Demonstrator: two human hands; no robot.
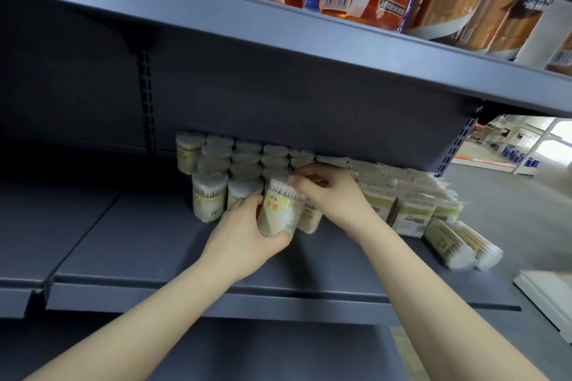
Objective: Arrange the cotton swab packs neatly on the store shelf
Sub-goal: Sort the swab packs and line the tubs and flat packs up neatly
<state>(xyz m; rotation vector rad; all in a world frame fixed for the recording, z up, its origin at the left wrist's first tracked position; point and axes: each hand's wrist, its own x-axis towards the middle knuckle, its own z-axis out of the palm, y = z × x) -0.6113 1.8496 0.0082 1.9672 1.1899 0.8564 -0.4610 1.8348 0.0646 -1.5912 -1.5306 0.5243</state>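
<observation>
Now | left hand (244, 226) grips swab pack (280, 210) | right hand (332, 195) seemingly pinches top

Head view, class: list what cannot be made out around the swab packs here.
- Head view: the lower side of the held swab pack, covered by the left hand.
- What the right hand pinches, hidden by its fingers.
- Label text on the rear packs, too small and blurred.

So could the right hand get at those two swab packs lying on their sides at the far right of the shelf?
Probably yes. The right hand rests on the pack the left hand grips, and the two lying packs sit at the open shelf front with nothing before them.
</observation>
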